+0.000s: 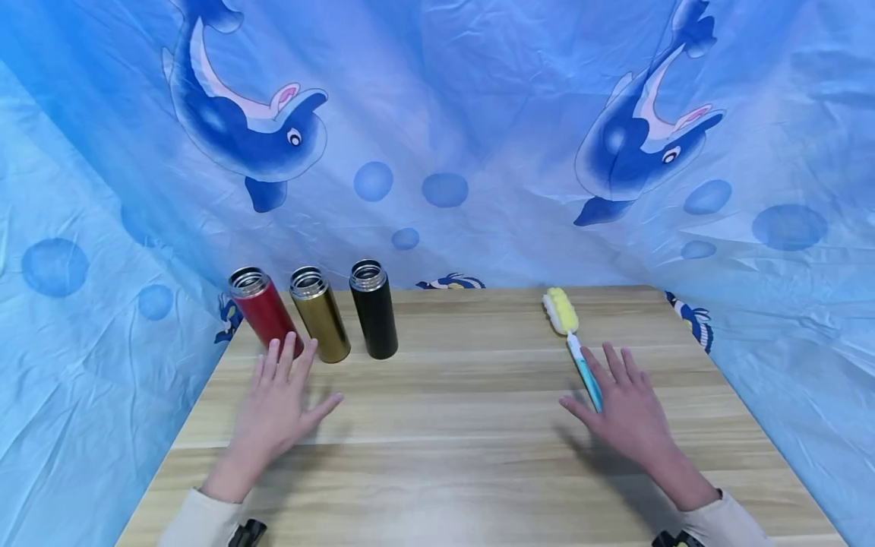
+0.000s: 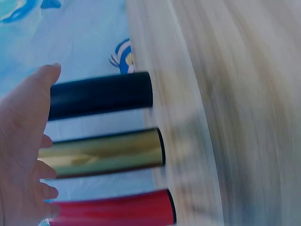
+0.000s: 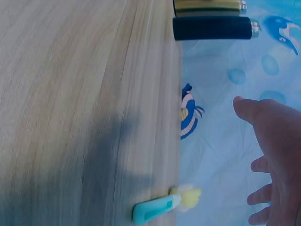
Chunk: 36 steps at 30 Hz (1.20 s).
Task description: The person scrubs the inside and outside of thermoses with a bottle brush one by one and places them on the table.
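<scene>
Three lidless thermos bottles stand upright in a row at the back left of the table: a red one [image 1: 268, 310], a gold one [image 1: 320, 315] and a black one [image 1: 374, 311]. My left hand [image 1: 276, 406] is spread, palm down, in front of the red bottle, and its fingertips overlap that bottle's base in the head view. A bottle brush [image 1: 582, 365] with a yellow and white sponge head [image 1: 561, 311] and a teal handle [image 3: 153, 209] lies at the right. Over the handle's near end my right hand [image 1: 625, 410] hovers with fingers spread, holding nothing.
The wooden table [image 1: 444, 433] ends at the back against a blue cloth [image 1: 465, 91] printed with dolphins and bubbles. The same cloth hangs along the left and right sides. Both hands cast shadows on the tabletop.
</scene>
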Motion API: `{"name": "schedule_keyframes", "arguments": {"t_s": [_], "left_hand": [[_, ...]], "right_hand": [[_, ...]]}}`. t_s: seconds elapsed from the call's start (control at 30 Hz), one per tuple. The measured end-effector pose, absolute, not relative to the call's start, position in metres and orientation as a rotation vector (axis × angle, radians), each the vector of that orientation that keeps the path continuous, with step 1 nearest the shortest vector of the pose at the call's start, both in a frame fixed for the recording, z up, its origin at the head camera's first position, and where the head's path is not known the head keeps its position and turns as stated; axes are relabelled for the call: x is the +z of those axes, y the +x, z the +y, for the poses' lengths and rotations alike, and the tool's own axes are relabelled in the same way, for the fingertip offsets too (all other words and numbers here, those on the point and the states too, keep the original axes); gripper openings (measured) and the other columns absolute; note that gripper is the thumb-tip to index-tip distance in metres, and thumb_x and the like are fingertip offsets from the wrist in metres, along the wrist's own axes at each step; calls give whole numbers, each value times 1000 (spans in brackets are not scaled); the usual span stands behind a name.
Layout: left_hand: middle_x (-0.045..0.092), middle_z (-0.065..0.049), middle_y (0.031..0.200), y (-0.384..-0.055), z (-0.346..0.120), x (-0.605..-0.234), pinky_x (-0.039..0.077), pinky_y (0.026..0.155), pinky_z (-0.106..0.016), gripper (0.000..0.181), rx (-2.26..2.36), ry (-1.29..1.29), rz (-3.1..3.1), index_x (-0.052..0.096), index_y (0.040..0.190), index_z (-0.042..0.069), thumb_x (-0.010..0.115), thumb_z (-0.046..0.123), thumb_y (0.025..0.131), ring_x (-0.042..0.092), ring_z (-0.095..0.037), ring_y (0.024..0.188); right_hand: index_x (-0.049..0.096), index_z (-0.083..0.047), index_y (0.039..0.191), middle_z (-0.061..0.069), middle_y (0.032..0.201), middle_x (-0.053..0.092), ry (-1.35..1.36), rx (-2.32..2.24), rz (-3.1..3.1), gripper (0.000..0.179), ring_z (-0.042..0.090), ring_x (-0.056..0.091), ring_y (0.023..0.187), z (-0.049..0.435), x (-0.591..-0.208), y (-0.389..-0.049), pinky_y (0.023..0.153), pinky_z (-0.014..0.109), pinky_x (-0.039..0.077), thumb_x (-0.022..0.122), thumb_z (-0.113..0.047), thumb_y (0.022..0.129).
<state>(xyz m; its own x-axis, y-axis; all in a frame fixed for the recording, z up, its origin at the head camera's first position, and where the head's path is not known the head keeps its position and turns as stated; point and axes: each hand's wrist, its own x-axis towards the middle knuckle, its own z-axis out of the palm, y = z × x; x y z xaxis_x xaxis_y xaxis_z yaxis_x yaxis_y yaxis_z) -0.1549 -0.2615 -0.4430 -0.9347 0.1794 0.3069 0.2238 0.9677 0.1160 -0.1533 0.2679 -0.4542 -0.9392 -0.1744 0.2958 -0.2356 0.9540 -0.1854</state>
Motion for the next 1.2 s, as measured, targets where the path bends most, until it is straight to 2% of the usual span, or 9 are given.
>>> {"name": "schedule_keyframes", "arguments": {"t_s": [0.2,0.4,0.63,0.9,1.13,1.2], "left_hand": [[27,-31,161,-164,-283,-439,23,119,-68,97,-243,-246,-2780,28,160,4,60,65,92,23,-52,148],[32,-33,157,-176,-301,-436,32,112,-71,96,-360,-177,-2716,30,157,-3,64,60,93,33,-54,141],[40,-33,151,-188,-318,-431,38,103,-74,93,-511,-56,-2629,34,153,-3,67,57,92,41,-54,134],[45,-34,147,-198,-330,-428,41,98,-74,93,-671,122,-2594,32,155,-3,65,58,93,46,-54,128],[40,-31,154,-211,-342,-429,38,104,-73,101,-893,275,-2561,22,160,2,67,60,91,44,-53,134],[37,-30,157,-215,-344,-430,37,105,-73,103,-935,299,-2564,19,162,4,67,62,91,42,-53,137]], "right_hand": [[46,-2,151,37,151,41,306,349,-2762,88,55,32,143,278,-457,-159,117,63,28,67,-62,90],[49,-3,149,36,145,47,251,467,-2709,82,58,42,132,286,-459,-163,102,73,40,72,-56,90],[56,-3,144,32,134,59,267,567,-2602,73,53,56,120,294,-462,-165,92,68,48,79,-44,87],[60,-2,139,29,127,65,267,643,-2578,65,49,61,115,303,-473,-166,89,66,50,79,-39,88],[59,-1,140,27,124,67,228,825,-2644,60,42,67,106,305,-477,-174,78,57,60,74,-38,95],[58,-1,142,27,122,68,183,866,-2690,61,42,68,105,307,-479,-177,79,56,60,71,-40,97]]}}
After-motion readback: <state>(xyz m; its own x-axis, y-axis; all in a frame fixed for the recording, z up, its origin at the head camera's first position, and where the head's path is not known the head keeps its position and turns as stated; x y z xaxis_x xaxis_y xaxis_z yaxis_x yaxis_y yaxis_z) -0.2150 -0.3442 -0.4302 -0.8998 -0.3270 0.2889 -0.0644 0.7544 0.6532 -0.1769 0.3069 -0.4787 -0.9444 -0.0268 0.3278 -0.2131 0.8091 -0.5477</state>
